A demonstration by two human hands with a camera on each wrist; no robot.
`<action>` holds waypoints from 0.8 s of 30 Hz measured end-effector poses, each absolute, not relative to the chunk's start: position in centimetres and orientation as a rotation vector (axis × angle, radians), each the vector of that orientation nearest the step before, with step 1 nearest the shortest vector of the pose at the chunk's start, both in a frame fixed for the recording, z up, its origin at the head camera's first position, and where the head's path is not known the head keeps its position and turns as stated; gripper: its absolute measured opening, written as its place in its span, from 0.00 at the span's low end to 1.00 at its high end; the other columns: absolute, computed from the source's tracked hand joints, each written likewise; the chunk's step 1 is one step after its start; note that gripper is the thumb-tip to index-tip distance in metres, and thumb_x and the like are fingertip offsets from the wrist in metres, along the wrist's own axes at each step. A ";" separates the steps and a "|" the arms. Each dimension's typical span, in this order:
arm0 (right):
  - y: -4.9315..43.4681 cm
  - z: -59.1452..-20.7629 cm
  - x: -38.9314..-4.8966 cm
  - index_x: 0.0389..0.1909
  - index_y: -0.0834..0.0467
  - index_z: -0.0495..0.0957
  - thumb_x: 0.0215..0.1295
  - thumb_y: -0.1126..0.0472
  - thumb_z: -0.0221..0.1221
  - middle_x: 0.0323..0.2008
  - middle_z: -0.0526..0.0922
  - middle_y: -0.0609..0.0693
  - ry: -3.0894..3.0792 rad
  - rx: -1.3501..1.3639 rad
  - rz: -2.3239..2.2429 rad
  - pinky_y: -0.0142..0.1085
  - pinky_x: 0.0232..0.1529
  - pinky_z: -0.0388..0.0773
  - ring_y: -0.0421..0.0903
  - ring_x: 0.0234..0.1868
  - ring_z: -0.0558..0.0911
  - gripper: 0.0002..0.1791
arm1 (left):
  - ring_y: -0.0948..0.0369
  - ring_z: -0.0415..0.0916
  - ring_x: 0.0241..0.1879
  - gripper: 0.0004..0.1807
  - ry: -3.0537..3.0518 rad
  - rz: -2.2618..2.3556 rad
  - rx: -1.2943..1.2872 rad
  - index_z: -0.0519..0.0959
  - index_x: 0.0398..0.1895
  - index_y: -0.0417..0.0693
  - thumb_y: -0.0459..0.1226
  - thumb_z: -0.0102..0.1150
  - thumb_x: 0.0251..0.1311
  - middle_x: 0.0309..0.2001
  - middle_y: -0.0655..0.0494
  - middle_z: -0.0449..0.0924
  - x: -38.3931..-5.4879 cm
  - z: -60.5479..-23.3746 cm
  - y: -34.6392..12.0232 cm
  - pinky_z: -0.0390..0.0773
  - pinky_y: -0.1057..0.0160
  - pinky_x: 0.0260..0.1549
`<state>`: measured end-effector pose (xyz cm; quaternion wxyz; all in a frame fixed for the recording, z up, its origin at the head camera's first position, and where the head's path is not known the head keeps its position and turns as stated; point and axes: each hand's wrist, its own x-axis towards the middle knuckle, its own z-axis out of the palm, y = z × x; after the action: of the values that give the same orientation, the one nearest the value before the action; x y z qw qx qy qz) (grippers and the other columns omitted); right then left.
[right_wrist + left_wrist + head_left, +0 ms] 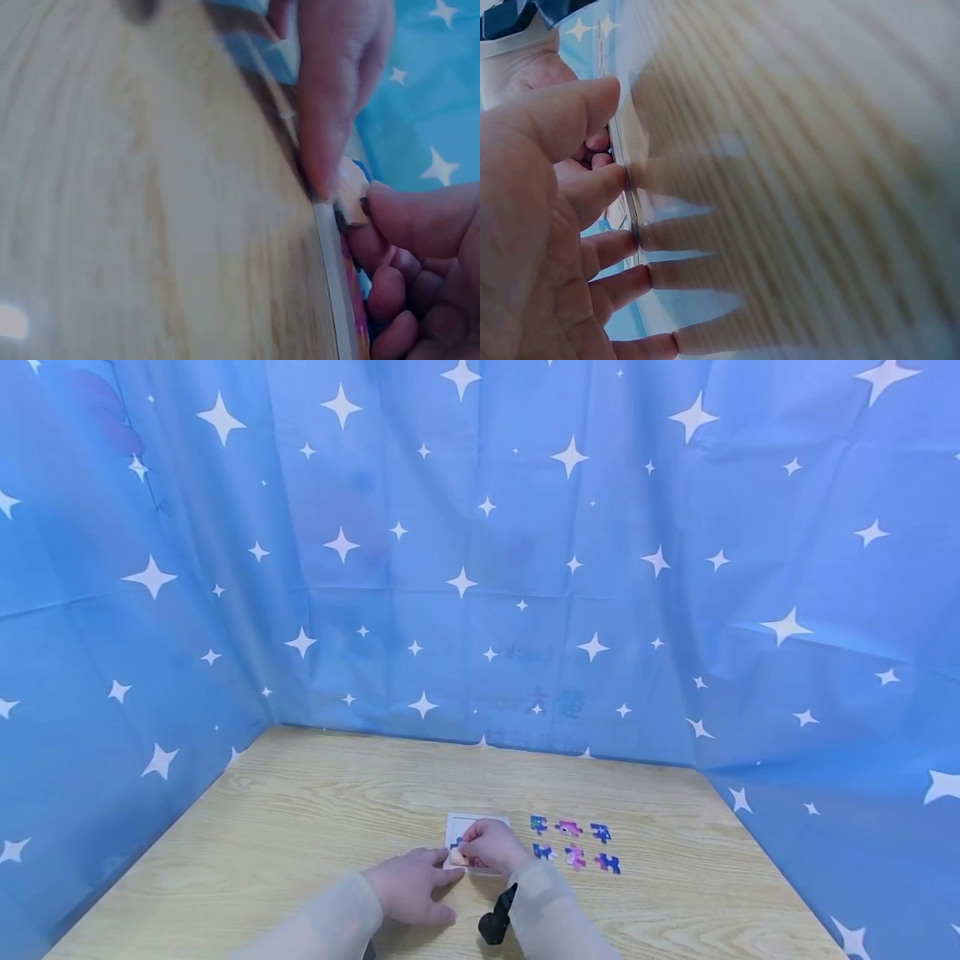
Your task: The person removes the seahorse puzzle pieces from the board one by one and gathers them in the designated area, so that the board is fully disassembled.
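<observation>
A small white-framed puzzle tray (459, 819) lies on the table, with some coloured puzzle pieces in it partly hidden by the hands. My right hand (495, 845) is over the tray and pinches a puzzle piece (352, 191) between thumb and finger, near the tray's left front corner. The piece's pale wooden side shows in the right wrist view. With fingers spread, my left hand (411, 885) rests on the table, and its thumb and index finger are at that same corner. Fingertips (634, 276) touch the tabletop in the left wrist view.
Right of the tray lie several loose puzzle pieces (575, 857) in two rows, pink, blue and purple. A black wrist camera (495, 922) sits by the right sleeve. Blue star-patterned curtains (480, 552) hang behind and beside the wooden table (315, 793).
</observation>
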<state>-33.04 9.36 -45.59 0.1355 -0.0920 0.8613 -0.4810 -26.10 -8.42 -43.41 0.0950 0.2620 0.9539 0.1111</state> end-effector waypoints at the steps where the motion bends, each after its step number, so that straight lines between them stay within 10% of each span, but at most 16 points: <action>1: 9.3 -45.6 -33.0 0.32 0.60 0.77 0.63 0.65 0.60 0.28 0.78 0.50 2.501 -0.266 -1.386 0.35 0.32 0.71 0.45 0.29 0.75 0.03 | 0.49 0.61 0.67 0.34 2.834 0.326 0.780 0.71 0.66 0.66 0.60 0.59 0.53 0.69 0.51 0.64 -26.1 -43.5 -8.4 0.68 0.49 0.60; 24: 10.0 -45.6 -33.2 0.35 0.58 0.79 0.65 0.64 0.60 0.30 0.78 0.50 2.439 -0.322 -1.389 0.36 0.34 0.73 0.46 0.31 0.76 0.02 | 0.49 0.60 0.67 0.33 2.811 0.335 0.772 0.72 0.65 0.66 0.61 0.58 0.55 0.69 0.52 0.64 -26.3 -43.5 -8.6 0.68 0.48 0.60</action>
<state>-33.21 10.02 -45.55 0.1577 -0.1126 0.8525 -0.4855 -26.29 -8.60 -43.49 0.1037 0.2618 0.9528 0.1135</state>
